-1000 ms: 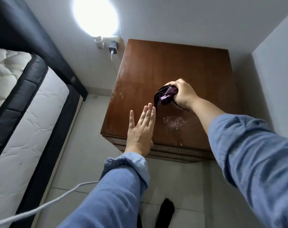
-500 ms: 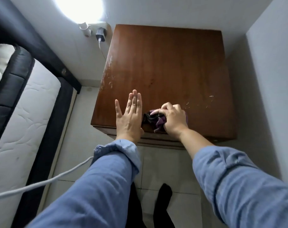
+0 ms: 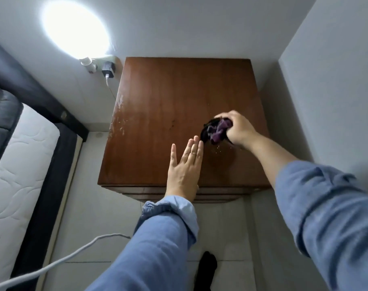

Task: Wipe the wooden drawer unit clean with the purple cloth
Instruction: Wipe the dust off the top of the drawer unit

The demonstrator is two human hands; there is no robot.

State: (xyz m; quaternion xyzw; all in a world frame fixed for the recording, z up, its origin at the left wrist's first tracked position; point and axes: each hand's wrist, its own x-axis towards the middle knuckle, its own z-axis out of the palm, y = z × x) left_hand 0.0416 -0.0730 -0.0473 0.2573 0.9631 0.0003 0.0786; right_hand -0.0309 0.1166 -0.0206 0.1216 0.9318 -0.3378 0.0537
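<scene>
I see the crumpled purple cloth bunched in my right hand, whose fingers are curled tight round it, pressing it onto the top of the brown wooden drawer unit. Pale crumbs lie just below the cloth, between it and my left hand, which rests flat with fingers spread straight at the unit's front edge. My worry: a hard sweep could scatter crumbs past that palm onto the tiled floor, and the scuffed specks along the far left edge might get missed.

The right hand hid much of the purple cloth; the mattress ran off frame left.
</scene>
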